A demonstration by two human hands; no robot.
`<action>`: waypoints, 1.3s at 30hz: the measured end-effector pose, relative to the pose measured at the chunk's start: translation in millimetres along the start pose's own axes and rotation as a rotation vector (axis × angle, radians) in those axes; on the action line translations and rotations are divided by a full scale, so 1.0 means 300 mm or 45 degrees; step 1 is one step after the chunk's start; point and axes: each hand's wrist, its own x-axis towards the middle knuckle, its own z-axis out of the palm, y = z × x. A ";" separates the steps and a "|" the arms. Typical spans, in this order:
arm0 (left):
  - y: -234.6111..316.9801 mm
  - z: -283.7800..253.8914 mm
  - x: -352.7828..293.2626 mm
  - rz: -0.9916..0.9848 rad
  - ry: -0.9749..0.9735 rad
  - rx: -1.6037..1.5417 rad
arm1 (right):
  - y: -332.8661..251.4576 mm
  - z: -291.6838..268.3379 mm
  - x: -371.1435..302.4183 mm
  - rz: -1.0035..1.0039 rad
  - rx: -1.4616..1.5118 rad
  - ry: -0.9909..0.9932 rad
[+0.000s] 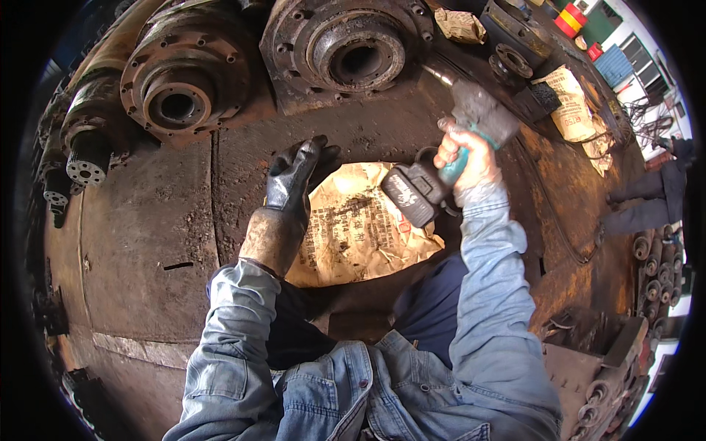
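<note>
Rusty plate [147, 235] edge under open left hand [294, 176]; right hand [463, 158] grips cordless wrench [441, 147].

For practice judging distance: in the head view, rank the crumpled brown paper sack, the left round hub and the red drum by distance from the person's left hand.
From the left hand:
1. Crumpled brown paper sack, just right.
2. Left round hub, upper left.
3. Red drum, far upper right.
</note>
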 end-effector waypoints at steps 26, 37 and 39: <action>0.006 -0.076 -0.003 -0.091 0.073 0.204 | 0.156 0.021 0.050 -0.097 0.057 -0.101; -0.013 -0.020 -0.011 -0.117 0.129 0.239 | 0.100 -0.024 -0.049 -0.378 -0.534 0.128; -0.009 0.000 -0.008 -0.119 0.104 0.217 | 0.090 -0.060 -0.048 -0.326 -0.488 0.050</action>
